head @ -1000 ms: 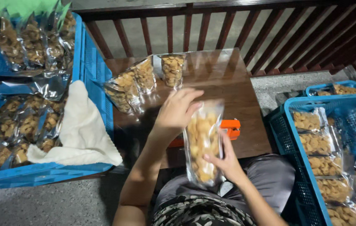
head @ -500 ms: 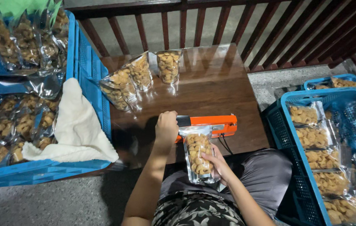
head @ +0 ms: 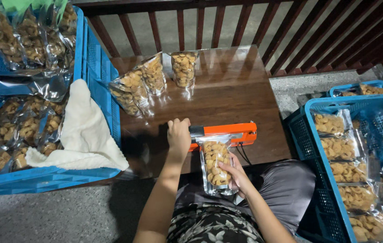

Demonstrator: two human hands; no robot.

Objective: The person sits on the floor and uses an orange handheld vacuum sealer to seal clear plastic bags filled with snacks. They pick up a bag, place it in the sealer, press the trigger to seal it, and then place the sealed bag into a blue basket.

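Observation:
My left hand [head: 179,134] is closed on the handle end of an orange heat sealer [head: 227,132] lying at the near edge of a dark wooden table [head: 227,85]. My right hand [head: 238,176] holds a clear bag of yellow snack pieces [head: 215,164] from below, its top edge tucked under the sealer bar. The bag hangs over my lap, off the table's front edge.
Three filled snack bags [head: 152,76] stand at the table's back left. A blue crate [head: 43,173] on the left holds several bags and a cream cloth [head: 85,130]. Another blue crate [head: 311,135] with bags sits on the right. A wooden railing [head: 245,22] runs behind.
The bag came down from in front of me to the sealer. My left hand moved from the bag's top to the sealer handle and now rests closed on it.

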